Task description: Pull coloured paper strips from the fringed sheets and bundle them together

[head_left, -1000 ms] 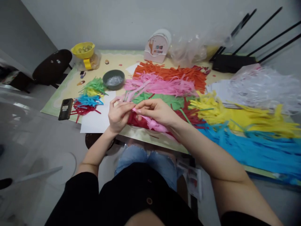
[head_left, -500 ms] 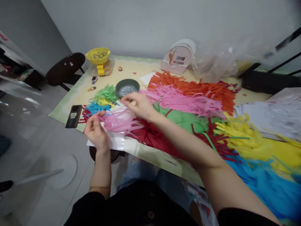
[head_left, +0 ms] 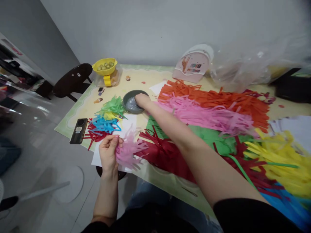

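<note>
Pinched in my left hand (head_left: pixel 109 150) is a pink fringed paper tassel (head_left: pixel 130 150), its strips spreading to the right over a white sheet (head_left: pixel 97 156). My right hand (head_left: pixel 143 99) reaches into a dark grey bowl (head_left: pixel 126 108) that holds something clear and shiny; its fingertips are hidden, so I cannot tell what they grip. Left of the bowl lie small fringed tassels in green (head_left: pixel 114 105), yellow, blue (head_left: pixel 104 124) and dark red (head_left: pixel 96 134). Under my right forearm are larger fringed sheets in pink (head_left: pixel 206 113), green (head_left: pixel 209 137) and dark red (head_left: pixel 167 157).
At the back left stands a yellow bowl of round green fruit (head_left: pixel 104 65). A phone (head_left: pixel 79 131) lies at the table's left edge, a watch (head_left: pixel 100 91) farther back. Orange (head_left: pixel 218 98), yellow (head_left: pixel 289 155) and blue fringe fills the right side. A pink cap (head_left: pixel 193 64) rests against the wall.
My right hand has moved from above the pink tassel into the grey bowl. My left hand has shifted a little right and down, still holding the tassel. The view has moved slightly.
</note>
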### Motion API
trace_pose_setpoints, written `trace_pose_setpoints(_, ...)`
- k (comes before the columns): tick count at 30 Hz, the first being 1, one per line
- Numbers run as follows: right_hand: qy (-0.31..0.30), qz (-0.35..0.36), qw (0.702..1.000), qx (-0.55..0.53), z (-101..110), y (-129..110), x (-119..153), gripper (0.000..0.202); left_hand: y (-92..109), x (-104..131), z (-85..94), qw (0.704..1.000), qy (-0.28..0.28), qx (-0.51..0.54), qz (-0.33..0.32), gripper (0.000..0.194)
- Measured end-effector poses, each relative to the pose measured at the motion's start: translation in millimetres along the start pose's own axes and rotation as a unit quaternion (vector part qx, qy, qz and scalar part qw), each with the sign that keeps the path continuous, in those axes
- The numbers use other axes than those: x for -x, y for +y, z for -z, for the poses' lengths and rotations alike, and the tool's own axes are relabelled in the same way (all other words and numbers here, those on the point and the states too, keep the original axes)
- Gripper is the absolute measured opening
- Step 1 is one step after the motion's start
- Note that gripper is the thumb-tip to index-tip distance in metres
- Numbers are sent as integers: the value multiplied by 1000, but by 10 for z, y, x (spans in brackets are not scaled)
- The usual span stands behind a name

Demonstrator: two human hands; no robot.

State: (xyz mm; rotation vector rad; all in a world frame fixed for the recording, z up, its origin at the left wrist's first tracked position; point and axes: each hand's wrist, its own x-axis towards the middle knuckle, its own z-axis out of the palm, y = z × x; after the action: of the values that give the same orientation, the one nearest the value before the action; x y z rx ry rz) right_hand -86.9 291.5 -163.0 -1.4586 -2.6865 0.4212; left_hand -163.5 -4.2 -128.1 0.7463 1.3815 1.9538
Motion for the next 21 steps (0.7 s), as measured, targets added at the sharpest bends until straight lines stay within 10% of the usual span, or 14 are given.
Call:
trace_pose_setpoints(5,57,39,997,-35,233,14,233,32,-69,-185,-141,999,-20,-31,16,38)
trace_pose_setpoints(11,160,182,920,-309,567,-69,1371,14,-58,-379,-490,991,-75,-57,-97,23)
trace_pose_setpoints(21,170,147,833,-505,766,23,2651,30,136,126,-823,953,-217,-111,-181,10)
